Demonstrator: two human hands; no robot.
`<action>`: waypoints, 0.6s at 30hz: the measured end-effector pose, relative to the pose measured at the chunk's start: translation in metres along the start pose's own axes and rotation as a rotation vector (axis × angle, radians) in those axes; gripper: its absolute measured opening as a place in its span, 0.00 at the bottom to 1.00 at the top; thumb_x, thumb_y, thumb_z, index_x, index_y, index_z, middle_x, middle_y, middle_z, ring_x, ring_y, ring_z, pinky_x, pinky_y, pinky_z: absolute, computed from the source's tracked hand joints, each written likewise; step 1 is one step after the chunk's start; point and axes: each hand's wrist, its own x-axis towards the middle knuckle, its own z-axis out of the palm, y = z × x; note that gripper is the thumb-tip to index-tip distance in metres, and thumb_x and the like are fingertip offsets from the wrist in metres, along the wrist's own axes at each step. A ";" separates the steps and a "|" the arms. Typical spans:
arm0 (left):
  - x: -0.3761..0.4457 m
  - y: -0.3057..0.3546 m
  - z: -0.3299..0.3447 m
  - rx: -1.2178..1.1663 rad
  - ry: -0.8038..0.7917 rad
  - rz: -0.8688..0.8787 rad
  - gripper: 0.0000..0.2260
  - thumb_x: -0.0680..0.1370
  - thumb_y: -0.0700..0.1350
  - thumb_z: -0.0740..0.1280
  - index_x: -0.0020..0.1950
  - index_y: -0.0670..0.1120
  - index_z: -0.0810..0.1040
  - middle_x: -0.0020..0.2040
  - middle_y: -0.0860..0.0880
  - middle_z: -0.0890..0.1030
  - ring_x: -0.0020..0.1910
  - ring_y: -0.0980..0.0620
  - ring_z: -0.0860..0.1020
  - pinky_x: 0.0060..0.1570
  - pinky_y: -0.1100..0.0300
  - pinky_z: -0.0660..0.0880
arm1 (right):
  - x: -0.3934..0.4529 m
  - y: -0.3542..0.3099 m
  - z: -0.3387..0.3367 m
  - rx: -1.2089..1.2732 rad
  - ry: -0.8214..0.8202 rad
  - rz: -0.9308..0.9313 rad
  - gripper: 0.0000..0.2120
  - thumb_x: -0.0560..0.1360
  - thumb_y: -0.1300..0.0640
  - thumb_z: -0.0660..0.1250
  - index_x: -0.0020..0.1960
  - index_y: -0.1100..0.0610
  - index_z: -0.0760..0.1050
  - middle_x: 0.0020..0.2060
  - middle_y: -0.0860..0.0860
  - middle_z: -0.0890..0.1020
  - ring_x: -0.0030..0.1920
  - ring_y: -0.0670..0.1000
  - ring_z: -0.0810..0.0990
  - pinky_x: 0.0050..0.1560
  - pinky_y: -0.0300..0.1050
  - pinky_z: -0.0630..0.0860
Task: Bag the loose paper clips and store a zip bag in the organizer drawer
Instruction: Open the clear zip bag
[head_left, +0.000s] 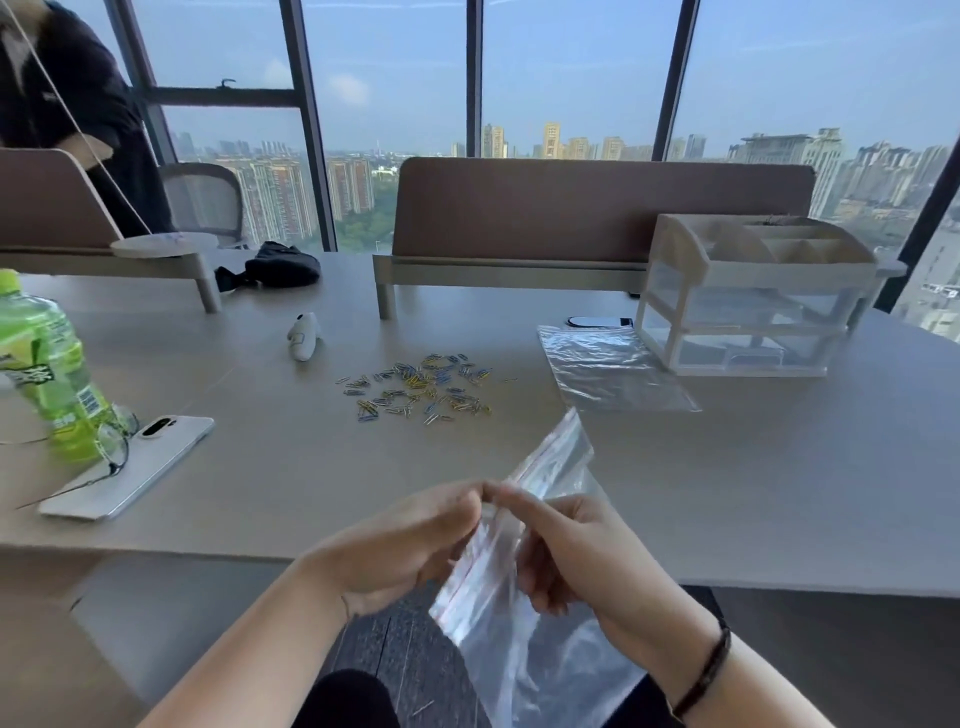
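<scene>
Empty zip bag (519, 613) between both hands (410, 545); paper clips (421, 387) loose on table (753, 493).

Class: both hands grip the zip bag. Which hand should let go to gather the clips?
Probably the left hand: the paper clips lie ahead on its side, while the right hand can keep holding the zip bag.

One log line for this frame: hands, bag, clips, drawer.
hands: left hand + right hand pinch zip bag at its seal | paper clips: loose on table | organizer: untouched
</scene>
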 end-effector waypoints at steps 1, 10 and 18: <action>0.000 0.001 0.001 -0.005 0.052 -0.010 0.29 0.72 0.68 0.68 0.59 0.46 0.81 0.55 0.37 0.81 0.55 0.38 0.78 0.60 0.46 0.75 | -0.001 0.000 0.004 -0.040 -0.029 0.006 0.29 0.75 0.38 0.66 0.35 0.64 0.77 0.26 0.57 0.79 0.23 0.53 0.74 0.25 0.42 0.67; -0.022 -0.006 0.006 0.080 0.141 -0.067 0.11 0.78 0.41 0.70 0.54 0.33 0.81 0.48 0.31 0.82 0.45 0.39 0.80 0.49 0.43 0.78 | -0.010 0.013 0.016 -0.084 -0.180 0.151 0.31 0.80 0.37 0.53 0.35 0.60 0.76 0.29 0.59 0.80 0.26 0.54 0.76 0.26 0.43 0.65; -0.019 -0.019 0.011 0.041 0.248 -0.169 0.04 0.73 0.43 0.75 0.44 0.43 0.85 0.38 0.43 0.85 0.33 0.51 0.83 0.32 0.59 0.72 | -0.003 0.016 0.017 -0.434 0.160 -0.068 0.28 0.70 0.33 0.68 0.29 0.57 0.69 0.21 0.56 0.70 0.18 0.47 0.74 0.27 0.41 0.67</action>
